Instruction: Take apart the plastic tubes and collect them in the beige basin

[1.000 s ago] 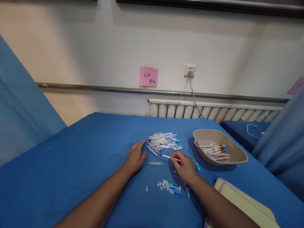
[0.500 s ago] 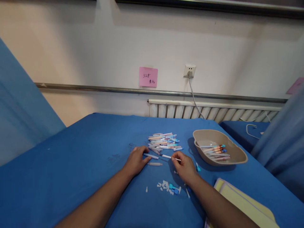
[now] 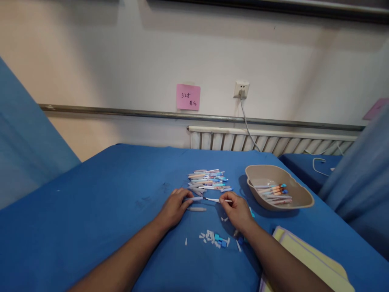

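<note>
My left hand [image 3: 175,205] pinches a pale pen barrel [image 3: 196,198] by its left end, just above the blue cloth. My right hand [image 3: 237,211] pinches a thin white refill [image 3: 214,200], its tip pointing at the barrel's open end. A loose pen barrel [image 3: 197,209] lies on the cloth between my hands. Behind them sits a pile of pastel pens and parts [image 3: 208,180]. Small white and blue caps and bits [image 3: 214,238] are scattered in front of my right wrist.
A beige tray [image 3: 299,199] with several finished pens stands at the right. A yellow cloth or pad [image 3: 306,259] lies at the lower right. Blue cloth covers the table [image 3: 91,202]. Behind are a radiator, a wall socket with a cable, and a pink note [image 3: 188,97].
My left hand, flat on the cloth a second ago, has picked a barrel from the pile's edge and brought it toward the refill held in my right hand.
</note>
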`<state>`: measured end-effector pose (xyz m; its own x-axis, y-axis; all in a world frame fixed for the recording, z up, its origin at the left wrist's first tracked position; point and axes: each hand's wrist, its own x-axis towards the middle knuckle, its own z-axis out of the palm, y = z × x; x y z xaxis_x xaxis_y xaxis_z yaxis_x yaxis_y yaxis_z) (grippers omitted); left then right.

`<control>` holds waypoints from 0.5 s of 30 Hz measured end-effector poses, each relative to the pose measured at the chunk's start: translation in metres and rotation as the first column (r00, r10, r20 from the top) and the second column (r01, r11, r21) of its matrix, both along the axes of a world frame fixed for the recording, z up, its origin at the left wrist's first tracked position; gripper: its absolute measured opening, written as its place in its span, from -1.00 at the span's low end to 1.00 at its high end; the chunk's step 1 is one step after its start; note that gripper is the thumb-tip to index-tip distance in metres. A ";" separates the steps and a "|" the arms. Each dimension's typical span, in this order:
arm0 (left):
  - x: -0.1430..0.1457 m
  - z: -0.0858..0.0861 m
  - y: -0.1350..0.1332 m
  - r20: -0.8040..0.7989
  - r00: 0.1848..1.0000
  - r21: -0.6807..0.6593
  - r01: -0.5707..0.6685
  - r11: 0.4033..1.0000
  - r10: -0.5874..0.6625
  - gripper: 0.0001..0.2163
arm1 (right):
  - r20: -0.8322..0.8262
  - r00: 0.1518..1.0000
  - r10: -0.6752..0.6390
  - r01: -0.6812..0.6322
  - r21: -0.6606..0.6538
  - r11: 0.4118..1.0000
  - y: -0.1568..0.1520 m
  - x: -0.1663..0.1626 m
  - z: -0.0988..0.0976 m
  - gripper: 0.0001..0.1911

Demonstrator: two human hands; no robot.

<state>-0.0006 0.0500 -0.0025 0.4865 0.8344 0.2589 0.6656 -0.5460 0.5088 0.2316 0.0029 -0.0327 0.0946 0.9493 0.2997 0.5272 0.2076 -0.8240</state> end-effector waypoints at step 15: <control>0.001 0.001 -0.004 -0.018 1.000 0.033 0.005 0.999 -0.005 -0.88 | -0.020 1.000 -0.011 0.012 0.033 0.999 -0.001 -0.002 0.002 -0.80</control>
<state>0.0005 0.0463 -0.0014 0.4956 0.8232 0.2771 0.6717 -0.5655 0.4785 0.2298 0.0017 -0.0305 0.1117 0.9376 0.3294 0.5137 0.2293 -0.8268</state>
